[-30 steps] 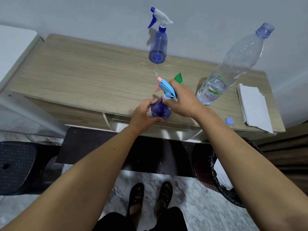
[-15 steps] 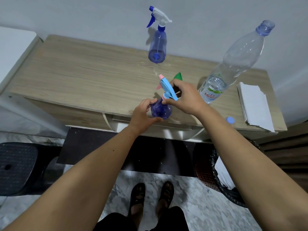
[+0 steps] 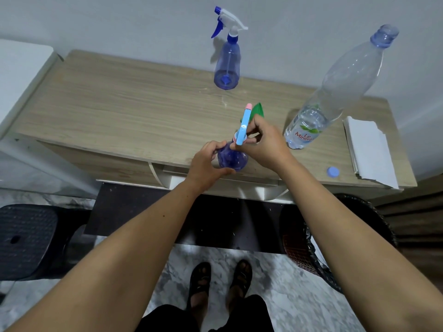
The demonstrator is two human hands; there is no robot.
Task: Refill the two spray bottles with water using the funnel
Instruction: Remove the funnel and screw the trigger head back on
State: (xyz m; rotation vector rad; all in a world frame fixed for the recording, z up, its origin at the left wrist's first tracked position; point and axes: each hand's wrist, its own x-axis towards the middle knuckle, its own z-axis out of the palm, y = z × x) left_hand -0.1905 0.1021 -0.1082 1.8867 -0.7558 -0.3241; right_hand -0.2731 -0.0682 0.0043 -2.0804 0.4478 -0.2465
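The left hand (image 3: pixel 206 164) steadies the round blue spray bottle (image 3: pixel 231 158) while the right hand (image 3: pixel 262 142) grips its light-blue trigger head (image 3: pixel 243 127).

Bare wooden tabletop (image 3: pixel 115 111) lies open left; water bottle (image 3: pixel 335 92) and paper stack (image 3: pixel 369 149) crowd right.

Single head-worn view, looking steeply down over the table (image 3: pixel 119 111), close above it

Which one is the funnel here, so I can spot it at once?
Start at the big clear water bottle at the right of the wooden table. Just to its left the right hand turns a spray head; the funnel peeks out behind that hand. It is the only green thing on the table.
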